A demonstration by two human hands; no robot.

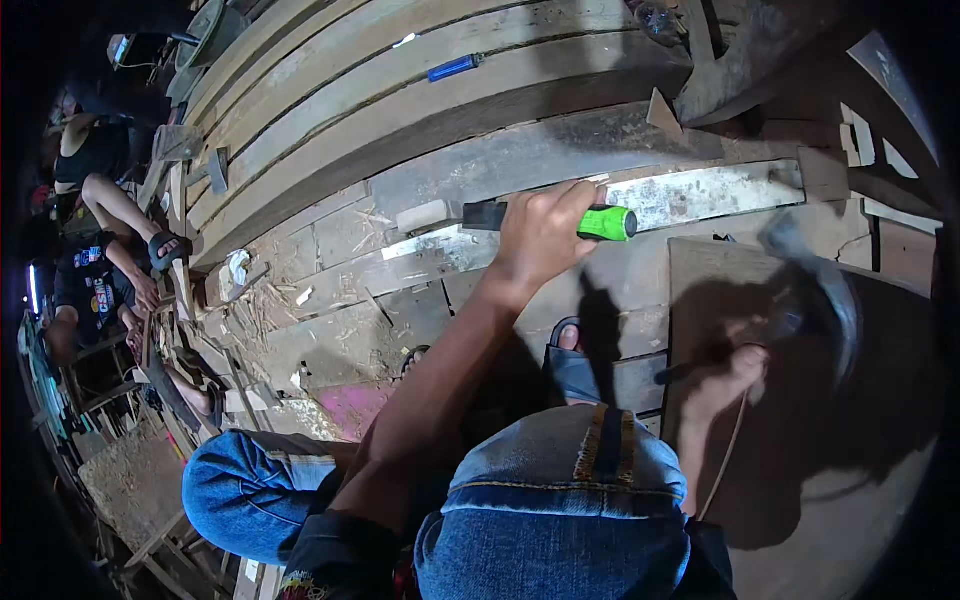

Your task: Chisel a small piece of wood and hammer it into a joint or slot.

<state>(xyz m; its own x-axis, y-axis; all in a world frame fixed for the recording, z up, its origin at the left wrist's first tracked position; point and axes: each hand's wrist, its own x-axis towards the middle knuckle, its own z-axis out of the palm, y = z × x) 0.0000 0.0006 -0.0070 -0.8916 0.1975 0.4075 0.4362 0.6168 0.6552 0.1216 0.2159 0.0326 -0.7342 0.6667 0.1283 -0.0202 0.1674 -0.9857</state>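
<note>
My left hand [545, 228] is wrapped round a chisel [610, 223] with a bright green and black handle. Its dark end points left, toward a pale block [424, 215], above a paint-stained board [715, 193]. On the right, my right hand [728, 378] grips a claw hammer [825, 290]. The hammer head is smeared by motion, and the handle's dark end sticks out to the left of the fist. A thin cord [728, 450] hangs down from near this hand. The chisel's tip is hard to make out.
A slatted wooden bench [350, 130] runs across the far side, with a blue lighter [453, 68] on it. A second hammer [216, 171] lies at its left end. Wood shavings [262, 310] litter the floor. Other people [105, 270] sit at the left. A brown panel [850, 480] lies at the right.
</note>
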